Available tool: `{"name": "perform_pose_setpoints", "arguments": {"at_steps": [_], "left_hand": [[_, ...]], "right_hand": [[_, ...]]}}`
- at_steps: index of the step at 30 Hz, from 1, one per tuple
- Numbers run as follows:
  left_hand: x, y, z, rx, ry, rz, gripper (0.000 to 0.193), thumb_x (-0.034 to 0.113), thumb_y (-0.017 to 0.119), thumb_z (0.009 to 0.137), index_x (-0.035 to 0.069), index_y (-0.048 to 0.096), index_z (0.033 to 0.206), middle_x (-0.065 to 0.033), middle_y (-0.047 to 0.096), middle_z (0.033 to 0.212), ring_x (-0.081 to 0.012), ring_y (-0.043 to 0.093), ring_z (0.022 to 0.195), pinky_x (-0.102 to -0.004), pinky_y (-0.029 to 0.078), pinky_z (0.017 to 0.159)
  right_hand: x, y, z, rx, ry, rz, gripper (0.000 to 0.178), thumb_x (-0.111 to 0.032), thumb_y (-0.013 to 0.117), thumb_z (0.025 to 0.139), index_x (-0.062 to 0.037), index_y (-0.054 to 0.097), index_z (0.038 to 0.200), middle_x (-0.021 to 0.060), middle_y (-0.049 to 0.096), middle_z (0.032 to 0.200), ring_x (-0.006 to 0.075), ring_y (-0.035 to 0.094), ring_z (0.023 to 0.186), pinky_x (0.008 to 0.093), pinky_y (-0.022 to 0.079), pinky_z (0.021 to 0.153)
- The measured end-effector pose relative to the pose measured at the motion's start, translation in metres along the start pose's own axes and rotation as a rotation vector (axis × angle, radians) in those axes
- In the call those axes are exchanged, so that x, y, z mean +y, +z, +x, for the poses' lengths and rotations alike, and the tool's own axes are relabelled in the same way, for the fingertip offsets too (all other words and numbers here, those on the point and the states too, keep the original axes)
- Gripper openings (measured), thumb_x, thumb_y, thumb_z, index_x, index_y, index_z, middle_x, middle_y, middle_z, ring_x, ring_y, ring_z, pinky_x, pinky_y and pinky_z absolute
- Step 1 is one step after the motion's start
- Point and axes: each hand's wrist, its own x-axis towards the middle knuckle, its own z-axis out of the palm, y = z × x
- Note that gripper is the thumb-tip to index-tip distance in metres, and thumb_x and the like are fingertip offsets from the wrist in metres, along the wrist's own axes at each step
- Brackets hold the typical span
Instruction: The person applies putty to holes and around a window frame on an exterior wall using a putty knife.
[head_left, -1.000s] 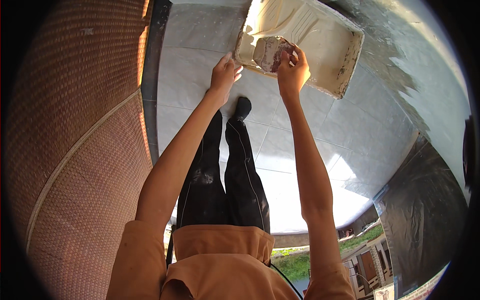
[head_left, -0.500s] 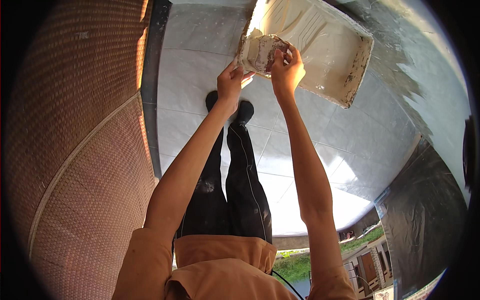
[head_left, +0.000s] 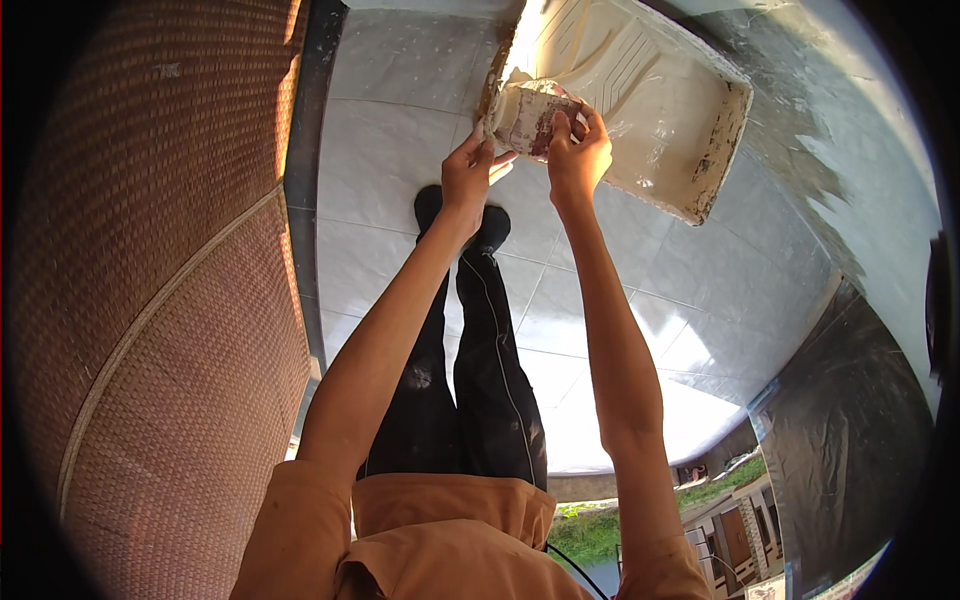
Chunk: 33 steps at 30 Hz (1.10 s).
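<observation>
Holding a paint-crusted white container (head_left: pixel 532 115) between both hands, I have it tipped over the near edge of a cream paint tray (head_left: pixel 660 110) that lies on the tiled floor (head_left: pixel 400 130) just beyond my fingers. My left hand (head_left: pixel 468 180) curls its fingers against the container's near side, thumb up at the rim; my right hand (head_left: pixel 578 155) closes around the far side, fingers wrapped over the top. Both grips look firm but not fully closed, shaped to the container's wall. The tray reaches away to the right of my right hand, its far rim smeared brown. Below my wrists stand my own dark trouser legs (head_left: pixel 480 380) and shoes, and a woven brown wall (head_left: pixel 150 300) runs to the left of my left arm. Risks, as I judge them: the smeared wall may slip in my fingers; too steep a tilt could send the contents over the tray's near edge onto the tiles or my shoes.
</observation>
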Motion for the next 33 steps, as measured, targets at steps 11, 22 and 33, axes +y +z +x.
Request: {"name": "perform_pose_setpoints", "arguments": {"at_steps": [11, 22, 33], "left_hand": [[0.042, -0.021, -0.032, 0.132, 0.162, 0.393, 0.049, 0.029, 0.039, 0.104, 0.007, 0.036, 0.147, -0.0124, 0.050, 0.138, -0.0206, 0.047, 0.125, -0.0319, 0.039, 0.102], [0.221, -0.004, -0.130, 0.250, 0.976, 0.698, 0.046, 0.024, 0.037, 0.103, 0.003, 0.039, 0.144, -0.0206, 0.038, 0.148, -0.0395, 0.030, 0.140, -0.0448, 0.026, 0.115], [0.406, 0.023, -0.277, 0.567, 1.724, 0.912, 0.050, 0.026, 0.049, 0.098, 0.011, 0.040, 0.144, -0.0214, 0.032, 0.151, -0.0513, 0.020, 0.140, -0.0613, 0.026, 0.108]], "right_hand": [[-0.031, -0.042, -0.002, -0.290, 0.208, 0.781, 0.032, -0.011, 0.059, 0.095, 0.0019, 0.052, 0.124, 0.0118, 0.069, 0.099, 0.0156, 0.068, 0.083, 0.0327, 0.061, 0.067], [-0.200, -0.148, -0.076, -0.341, -0.071, 1.142, 0.027, -0.011, 0.052, 0.099, -0.0048, 0.053, 0.125, 0.0041, 0.065, 0.109, 0.0124, 0.064, 0.092, 0.0356, 0.056, 0.086], [-0.367, -0.226, -0.133, -0.332, -0.447, 1.335, 0.035, -0.002, 0.051, 0.097, -0.0049, 0.040, 0.130, 0.0102, 0.055, 0.115, 0.0191, 0.058, 0.104, 0.0473, 0.052, 0.097]]}}
